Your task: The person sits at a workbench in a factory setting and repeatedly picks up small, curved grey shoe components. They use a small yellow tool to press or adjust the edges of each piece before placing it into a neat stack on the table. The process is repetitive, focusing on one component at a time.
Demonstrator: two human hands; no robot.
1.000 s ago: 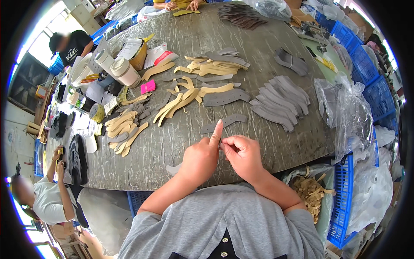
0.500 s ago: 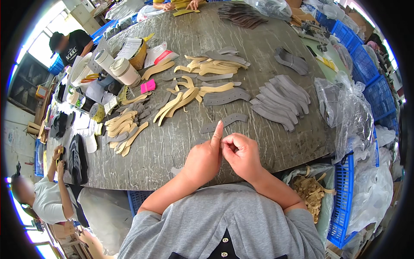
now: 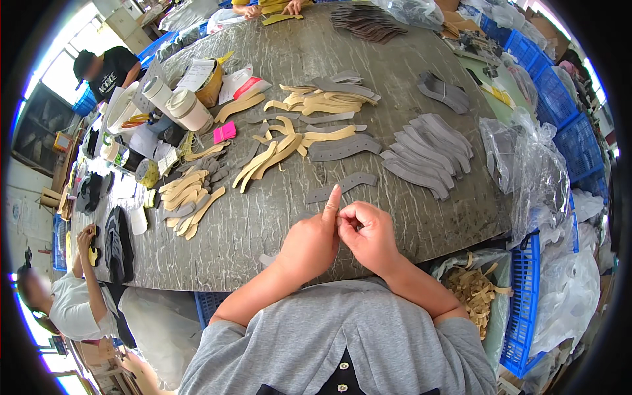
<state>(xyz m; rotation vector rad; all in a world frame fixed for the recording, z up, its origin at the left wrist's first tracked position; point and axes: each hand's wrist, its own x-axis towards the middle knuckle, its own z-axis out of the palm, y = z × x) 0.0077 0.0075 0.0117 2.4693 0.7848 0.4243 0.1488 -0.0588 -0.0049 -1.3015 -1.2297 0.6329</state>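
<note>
My left hand (image 3: 308, 247) and my right hand (image 3: 368, 238) meet above the near part of the table. On the left hand the index finger points away from me, while the other fingers are curled and mostly hidden. The right hand is closed in a pinch against the left one; anything between the fingertips is too small or hidden to name. Just beyond them lies a single grey curved strip (image 3: 359, 179) with small holes, partly covered by the raised finger. Farther off, a wider grey strip (image 3: 345, 149) lies beside cream curved strips (image 3: 266, 161).
Grey strips (image 3: 431, 155) are fanned out at right, with a bundled grey stack (image 3: 444, 92) behind. White jars (image 3: 189, 108) and a pink pad (image 3: 224, 132) stand left. A scrap bin (image 3: 471, 296) and blue crate (image 3: 520, 309) are at lower right. A co-worker (image 3: 79, 289) works at left.
My hands hold almost the same pose and place. At the left, the co-worker's hands have shifted slightly.
</note>
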